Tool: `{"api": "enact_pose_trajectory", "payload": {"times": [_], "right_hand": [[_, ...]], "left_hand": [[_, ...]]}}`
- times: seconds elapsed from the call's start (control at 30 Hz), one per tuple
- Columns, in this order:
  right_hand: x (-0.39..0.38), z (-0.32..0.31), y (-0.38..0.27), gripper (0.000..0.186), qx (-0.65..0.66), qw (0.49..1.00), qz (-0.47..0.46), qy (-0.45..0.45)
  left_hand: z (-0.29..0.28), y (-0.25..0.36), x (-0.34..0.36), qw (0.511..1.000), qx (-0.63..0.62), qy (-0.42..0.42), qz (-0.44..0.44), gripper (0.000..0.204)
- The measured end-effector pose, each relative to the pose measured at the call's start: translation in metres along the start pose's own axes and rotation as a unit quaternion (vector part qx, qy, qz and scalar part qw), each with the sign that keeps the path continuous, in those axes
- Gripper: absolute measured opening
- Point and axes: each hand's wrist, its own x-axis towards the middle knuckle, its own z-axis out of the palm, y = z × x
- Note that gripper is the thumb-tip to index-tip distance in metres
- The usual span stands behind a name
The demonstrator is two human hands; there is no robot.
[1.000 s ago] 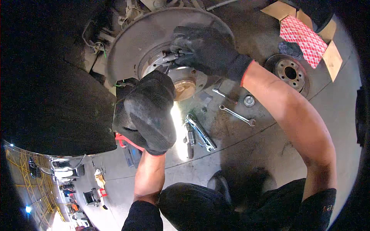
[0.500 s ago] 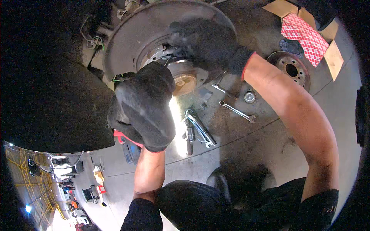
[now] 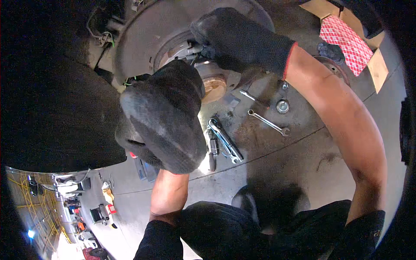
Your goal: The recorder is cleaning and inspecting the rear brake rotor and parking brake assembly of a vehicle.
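Both my hands wear black knit gloves with red-edged cuffs and work at a wheel hub (image 3: 213, 89) in front of a large round backing plate (image 3: 143, 37). My left hand (image 3: 162, 117) is closed, knuckles toward me; a thin dark tip shows above it near a coil spring (image 3: 192, 56), but what the fist holds is hidden. Curled fingers of my right hand (image 3: 242, 41) reach the spring's right end, beside a light metal brake part (image 3: 179, 52). What they pinch cannot be made out.
On the floor lie a combination wrench (image 3: 268, 122), another hand tool (image 3: 253, 98), a round metal cap (image 3: 282, 106) and several tools in a bundle (image 3: 225, 141). A brake disc (image 3: 333, 65) and an open cardboard box (image 3: 378, 69) with red-white packaging (image 3: 346, 43) stand far right. Dark bodywork (image 3: 60, 117) fills the left.
My right hand has shifted slightly right, its fingers more curled. My left hand looks larger and has moved a little upward and right, still closed. The view has shifted slightly.
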Motion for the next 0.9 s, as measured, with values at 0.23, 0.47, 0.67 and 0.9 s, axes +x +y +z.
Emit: {"api": "enact_pose_trajectory", "payload": {"times": [0.23, 0.47, 0.67, 0.9], "right_hand": [[-0.019, -0.008, 0.002, 0.029, 0.060, 0.998, 0.023, 0.024], [-0.014, -0.022, -0.012, 0.037, 0.171, 0.981, 0.093, 0.016], [-0.004, -0.011, -0.018, 0.024, 0.023, 0.997, 0.032, 0.061], [-0.019, -0.010, 0.000, 0.029, 0.052, 0.998, -0.037, -0.005]], "left_hand": [[-0.016, 0.004, -0.016, 0.977, -0.110, -0.181, -0.014, 0.079], [-0.062, 0.042, 0.076, 0.955, 0.035, -0.242, 0.169, 0.069], [-0.084, 0.048, 0.077, 0.920, 0.097, -0.294, 0.239, 0.063], [-0.088, 0.064, 0.049, 0.917, -0.055, -0.395, -0.019, 0.064]]}}
